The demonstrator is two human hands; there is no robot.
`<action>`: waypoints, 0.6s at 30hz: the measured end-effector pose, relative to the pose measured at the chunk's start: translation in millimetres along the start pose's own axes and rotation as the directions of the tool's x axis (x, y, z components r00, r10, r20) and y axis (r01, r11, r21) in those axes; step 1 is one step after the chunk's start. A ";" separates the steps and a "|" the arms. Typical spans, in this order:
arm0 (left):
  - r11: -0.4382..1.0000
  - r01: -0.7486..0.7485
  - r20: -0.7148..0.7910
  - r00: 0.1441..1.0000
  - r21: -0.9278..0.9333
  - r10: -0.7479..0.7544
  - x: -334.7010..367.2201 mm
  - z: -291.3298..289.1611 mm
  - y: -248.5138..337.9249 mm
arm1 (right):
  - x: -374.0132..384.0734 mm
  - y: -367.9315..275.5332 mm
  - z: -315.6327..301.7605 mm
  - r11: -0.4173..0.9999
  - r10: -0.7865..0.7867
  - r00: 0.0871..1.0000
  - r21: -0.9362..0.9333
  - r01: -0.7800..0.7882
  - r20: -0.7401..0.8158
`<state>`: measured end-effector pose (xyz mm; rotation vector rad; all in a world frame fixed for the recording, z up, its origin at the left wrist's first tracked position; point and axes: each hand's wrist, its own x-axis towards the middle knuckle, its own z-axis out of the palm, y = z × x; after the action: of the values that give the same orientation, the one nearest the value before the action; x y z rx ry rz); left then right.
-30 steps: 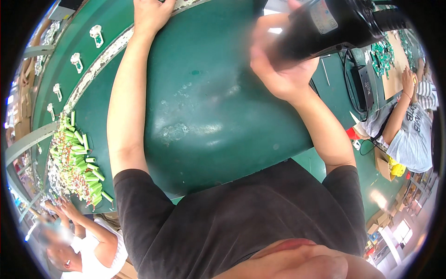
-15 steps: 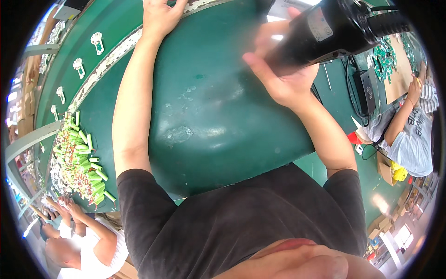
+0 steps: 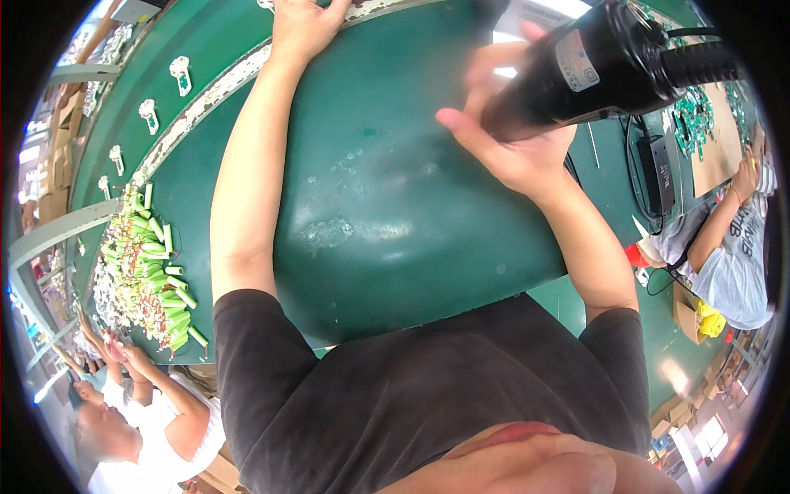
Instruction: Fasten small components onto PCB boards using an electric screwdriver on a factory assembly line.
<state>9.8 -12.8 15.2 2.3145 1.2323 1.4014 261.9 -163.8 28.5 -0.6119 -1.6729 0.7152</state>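
My left hand [image 3: 304, 26] reaches over the worn metal rail at the far side of the table. Its thumb stands out to the right, and the upper edge cuts off its fingers. A small bit of a white part shows beside it. At the upper right a black electric screwdriver [image 3: 568, 78], with a cord and ribbed sleeve, slants across the view. Behind it is my right hand [image 3: 527, 152], palm partly covered by the tool. Thumb and fingers are apart and not wrapped round the screwdriver. Any small thing behind the tool is hidden.
Several white parts [image 3: 180, 76] lie along the green belt beyond the rail. A heap of green-wrapped cells with wires [image 3: 164, 288] is at the left. Green circuit boards [image 3: 693, 119] and a black power box [image 3: 656, 173] are at the right. People [image 3: 736, 255] work on both sides.
The whole view has shifted slightly, so most things appear a little farther right. My right hand and the screwdriver look sharper now. My left hand stays by the rail.
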 end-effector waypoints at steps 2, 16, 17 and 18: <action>0.999 0.033 0.017 0.999 0.015 -0.033 -0.1 -1.0 0.0 | 2.0 -1.4 1.0 0.999 -0.032 0.999 -0.040 0.031 -0.020; 1.000 0.015 0.033 0.999 -0.021 -0.015 0.3 -2.6 4.2 | -0.4 2.5 1.1 0.944 0.037 0.999 0.328 -0.031 -0.012; 1.000 0.015 0.036 0.999 -0.024 -0.015 -0.4 -2.3 4.6 | 0.1 3.1 0.5 0.948 0.024 1.000 0.319 -0.021 -0.004; 1.000 0.013 0.038 0.999 -0.028 -0.012 0.3 -2.3 5.3 | 1.1 3.8 -0.5 0.950 0.009 1.000 0.311 -0.010 0.006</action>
<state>10.9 -16.5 19.5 2.2990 1.2066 1.3562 262.2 -160.4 26.5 -0.3936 -1.5195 0.9653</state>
